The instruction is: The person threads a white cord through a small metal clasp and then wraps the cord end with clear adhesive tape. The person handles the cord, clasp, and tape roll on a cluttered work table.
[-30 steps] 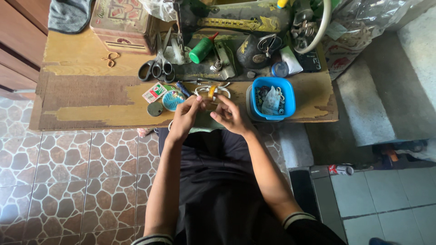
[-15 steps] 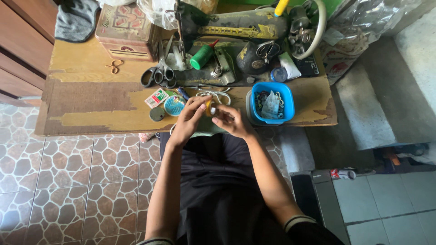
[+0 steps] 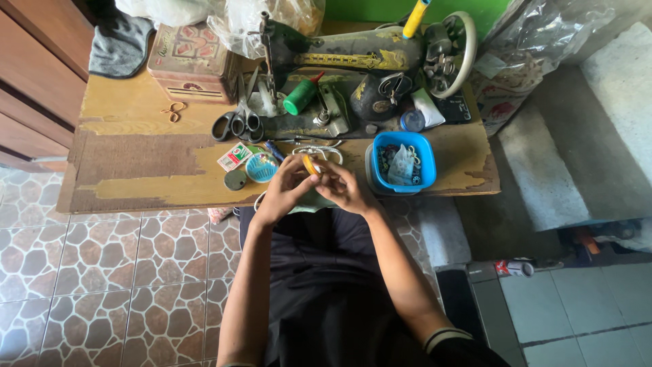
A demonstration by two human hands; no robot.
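Left hand and right hand together, fingers pinched on a small round yellow object. Just beside: blue plastic tub, worn wooden table.

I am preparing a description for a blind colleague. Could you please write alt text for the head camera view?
Seen from above, a seated person's left hand and right hand meet over a small yellow object at the edge of a worn wooden table. Behind them stand an old sewing machine, black scissors and a blue tub of small items.
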